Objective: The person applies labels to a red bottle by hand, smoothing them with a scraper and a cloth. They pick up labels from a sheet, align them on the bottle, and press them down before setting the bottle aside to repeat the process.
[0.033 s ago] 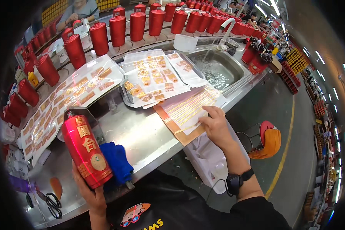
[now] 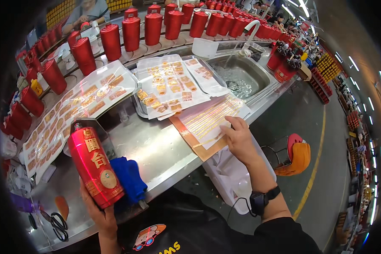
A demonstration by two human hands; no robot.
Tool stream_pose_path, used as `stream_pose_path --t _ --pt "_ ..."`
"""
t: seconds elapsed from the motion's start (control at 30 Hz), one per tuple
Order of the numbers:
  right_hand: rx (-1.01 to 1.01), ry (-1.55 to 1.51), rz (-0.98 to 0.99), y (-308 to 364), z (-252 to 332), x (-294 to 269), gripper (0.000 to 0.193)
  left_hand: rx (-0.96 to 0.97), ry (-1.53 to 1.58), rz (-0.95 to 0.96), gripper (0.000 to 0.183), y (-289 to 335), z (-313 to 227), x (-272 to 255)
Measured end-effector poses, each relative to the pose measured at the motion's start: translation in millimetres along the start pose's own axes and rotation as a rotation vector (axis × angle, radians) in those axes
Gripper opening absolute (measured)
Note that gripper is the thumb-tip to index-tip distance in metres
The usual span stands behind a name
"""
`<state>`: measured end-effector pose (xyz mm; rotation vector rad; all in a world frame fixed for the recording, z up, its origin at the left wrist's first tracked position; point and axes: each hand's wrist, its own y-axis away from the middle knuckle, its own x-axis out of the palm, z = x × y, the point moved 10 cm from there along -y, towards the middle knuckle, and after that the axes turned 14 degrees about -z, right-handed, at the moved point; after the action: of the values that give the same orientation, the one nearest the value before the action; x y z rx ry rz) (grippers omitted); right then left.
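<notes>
Red bottle (image 2: pixel 110 165) at eight o'clock, clamped near its base by the grip of the left hand (image 2: pixel 100 219); likely rigid, slippery, best held low, off the gold lettering (image 2: pixel 99 160). Right hand (image 2: pixel 241 142), four o'clock of the gold-strip sheet (image 2: pixel 205 122): grip apart or together, cannot tell.

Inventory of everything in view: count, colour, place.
Bench: 1, silver, centre
Held bottle: 1, red and gold, left of centre
Other bottles: many, red, curved row beyond bench
Decal sheets: several, white and gold, on bench
Strip sheet: 1, white and gold, beside decal sheets
Cloth: 1, blue, beside held bottle
Scissors: 1, black handles, lower left
Sink: 1, grey, upper centre
Faucet: 1, white, over sink
Tub: 1, white, left of sink
Stool: 1, red and orange, right
Nearest co-worker: 1, grey top, upper left
Far right: too small
Watch: 1, black, right wrist
Left hand: 1, bare, at held bottle's base
Right hand: 1, bare, over strip sheet
</notes>
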<state>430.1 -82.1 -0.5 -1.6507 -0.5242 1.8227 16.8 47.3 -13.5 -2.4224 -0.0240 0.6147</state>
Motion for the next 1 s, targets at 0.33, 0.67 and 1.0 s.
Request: stream_pose_path --t 0.33,0.67,1.0 --pt "0.018 -0.243 0.086 -6.3 15.7 10.2 0.02 -0.109 0.046 -0.024 0.085 2.6 11.3 -7.8" --pt "0.039 -0.176 0.059 0.7 14.3 3.9 0.014 0.131 -0.188 0.024 0.089 -4.5 -16.5 -4.5" --pt "0.048 -0.175 0.054 1.6 14.3 8.4 0.011 0.3 -0.282 -0.075 0.089 -10.2 -38.5 -19.7"
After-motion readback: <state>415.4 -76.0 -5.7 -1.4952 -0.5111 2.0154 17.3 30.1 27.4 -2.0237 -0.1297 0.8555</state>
